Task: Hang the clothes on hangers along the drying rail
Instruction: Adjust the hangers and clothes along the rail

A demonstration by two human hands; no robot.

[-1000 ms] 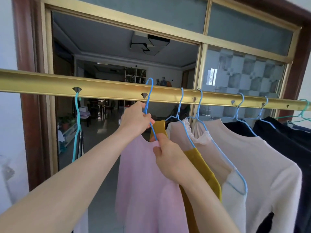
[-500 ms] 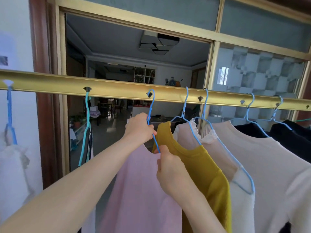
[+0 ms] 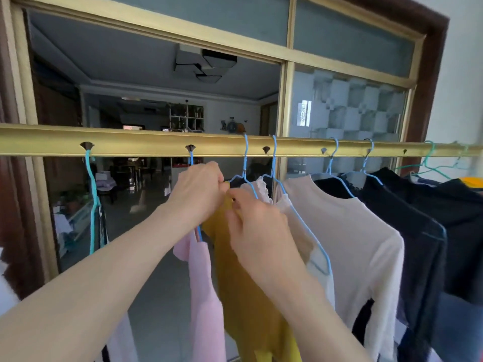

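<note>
Mustard top (image 3: 243, 296) hung below gold drying rail (image 3: 130, 145), between pink top (image 3: 206, 296) and cream top (image 3: 352, 244), blue hanger (image 3: 245, 163) hooked over the rail just above, left hand (image 3: 198, 194) and right hand (image 3: 257, 231) close together, both hands pinched on its collar, dark garments (image 3: 418, 231) further right.

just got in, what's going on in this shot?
A person is hanging laundry on a gold drying rail. The left hand and right hand both pinch the collar of a mustard top, apparently straightening it on its blue hanger. Just to its left, a pink top hangs hooked into a rail hole. A cream top and black tops hang to the right.
</note>
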